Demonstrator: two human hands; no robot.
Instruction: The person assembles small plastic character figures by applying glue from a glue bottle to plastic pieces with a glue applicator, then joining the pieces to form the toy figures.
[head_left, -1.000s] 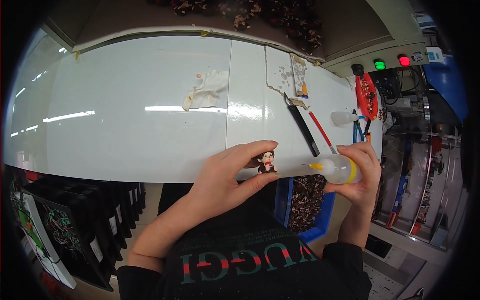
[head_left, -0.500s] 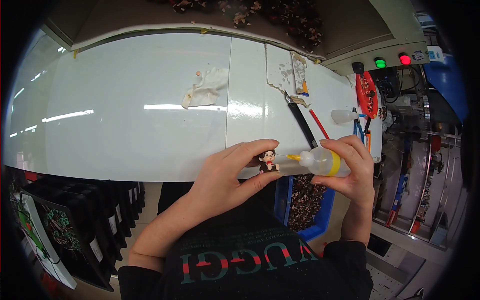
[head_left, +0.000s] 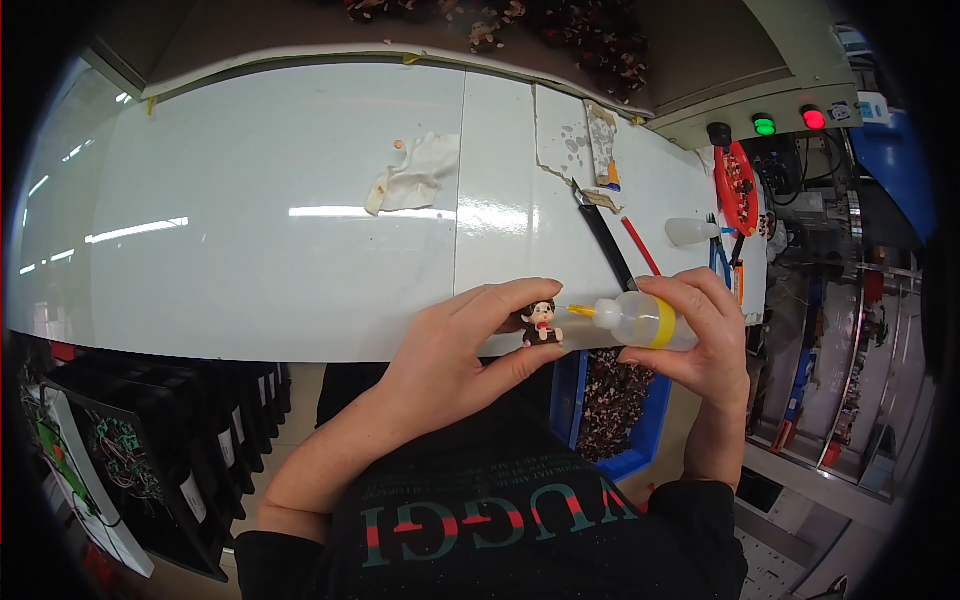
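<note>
Figurine (head_left: 542, 327), just right of the frame's centre, is pinched between thumb and finger of the left hand (head_left: 450, 342), face and red bow already in place. The right hand (head_left: 710, 335) grips a bottle (head_left: 645, 319), its yellow tip (head_left: 582, 311) near the face; whether contact or dispensing is done, I cannot tell.

Your left forearm (head_left: 335, 455), bare, slants up and rightward from the lower left, wrist about straight, and your left hand (head_left: 450, 345) is curled in a pinch grip, index finger (head_left: 525, 292) arched on top, thumb (head_left: 520, 366) stretched out below, tips facing across a gap. Your right forearm (head_left: 716, 440), also bare, stands nearly upright at lower right, the right hand (head_left: 712, 325) bent leftward in a wrapping grip, fingers above, thumb underneath. Both hands sit about level, facing each other, well apart.
</note>
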